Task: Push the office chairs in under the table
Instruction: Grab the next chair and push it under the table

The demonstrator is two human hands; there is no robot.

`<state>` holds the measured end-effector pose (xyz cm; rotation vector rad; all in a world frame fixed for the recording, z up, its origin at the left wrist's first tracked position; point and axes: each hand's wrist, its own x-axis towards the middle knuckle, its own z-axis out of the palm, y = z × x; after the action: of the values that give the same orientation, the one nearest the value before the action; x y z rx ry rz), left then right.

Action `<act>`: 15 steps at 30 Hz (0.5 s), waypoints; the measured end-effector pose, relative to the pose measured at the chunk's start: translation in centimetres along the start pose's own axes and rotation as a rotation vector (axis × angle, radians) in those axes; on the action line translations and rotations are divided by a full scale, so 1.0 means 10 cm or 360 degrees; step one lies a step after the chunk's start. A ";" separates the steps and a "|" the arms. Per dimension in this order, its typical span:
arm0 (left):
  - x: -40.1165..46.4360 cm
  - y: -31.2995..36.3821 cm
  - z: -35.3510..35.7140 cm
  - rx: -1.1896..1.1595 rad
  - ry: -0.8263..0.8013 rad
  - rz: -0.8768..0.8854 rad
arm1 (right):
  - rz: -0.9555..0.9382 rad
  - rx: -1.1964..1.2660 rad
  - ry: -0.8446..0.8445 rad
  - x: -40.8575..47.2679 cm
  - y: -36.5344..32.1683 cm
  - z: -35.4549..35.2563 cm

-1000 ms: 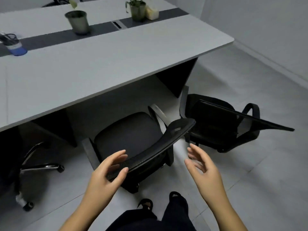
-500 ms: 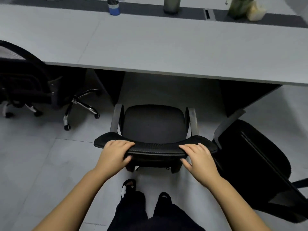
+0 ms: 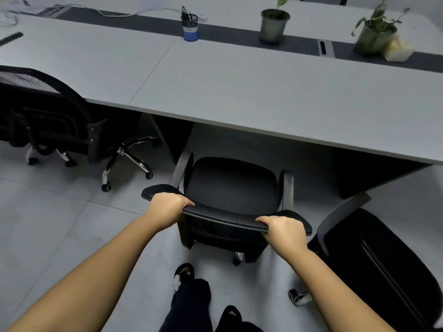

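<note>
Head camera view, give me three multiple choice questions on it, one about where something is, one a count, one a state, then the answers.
1. Where is the pen cup?
A. on the table's dark strip
B. on the floor
C. on a chair seat

2. How many potted plants stand on the table?
A. none
B. two
C. five

3. What are the hands doing to the middle chair?
A. hovering apart from it
B. gripping the top of its backrest
C. lifting it by the wheels

Answers: 1 A, the cup stands on the dark strip. 2 B, one plant is left of the other plant. 3 B, the left hand and right hand wrap the backrest edge.
</note>
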<state>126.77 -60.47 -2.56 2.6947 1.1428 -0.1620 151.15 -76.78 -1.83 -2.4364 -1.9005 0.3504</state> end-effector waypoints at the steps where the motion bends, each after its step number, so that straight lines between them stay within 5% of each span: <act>1: 0.11 -0.03 -0.01 0.0029 -0.0019 -0.0001 | 0.0012 -0.0001 0.0007 0.08 0.02 -0.01; 15: 1.55 -0.94 -0.39 0.0165 -0.0159 0.0137 | 0.0260 -0.0109 -0.0113 1.51 -0.22 -0.20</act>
<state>130.86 -42.39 -3.02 2.7843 1.0144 -0.3469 152.89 -61.51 -1.89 -2.6669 -1.7719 0.3882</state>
